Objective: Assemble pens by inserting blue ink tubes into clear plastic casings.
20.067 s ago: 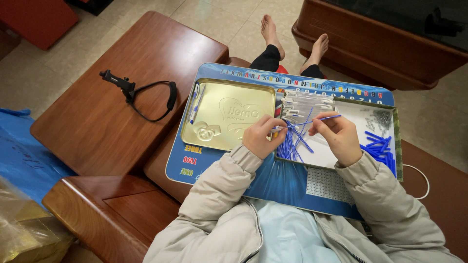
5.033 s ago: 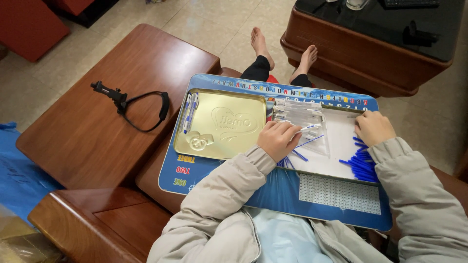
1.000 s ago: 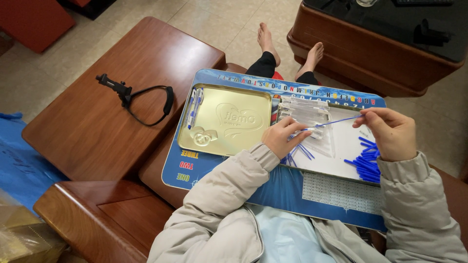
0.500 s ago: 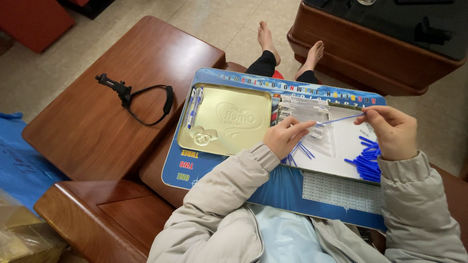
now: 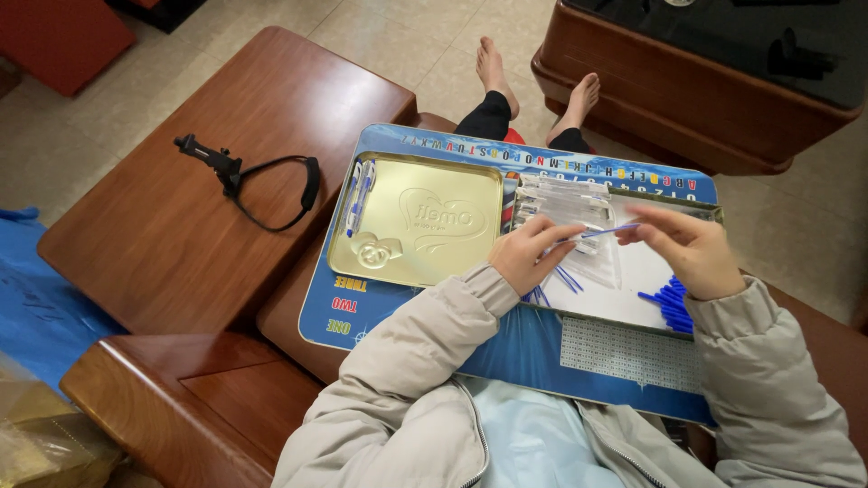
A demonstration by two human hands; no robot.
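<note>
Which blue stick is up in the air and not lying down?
The blue stick pinched between the left hand and right hand; the others lie on the white tray.

Gold tin lid (image 5: 416, 221), blue refills (image 5: 667, 305)

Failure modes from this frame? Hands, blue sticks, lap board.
1. The right hand pinches a thin blue stick by one end while the left hand meets its other end over a clear bag; the light grip may let it slip.
2. The loose blue sticks lie near the white tray's front edge, beside the right sleeve; a brush could scatter them.
3. The blue lap board overhangs the wooden table and may tip.
</note>
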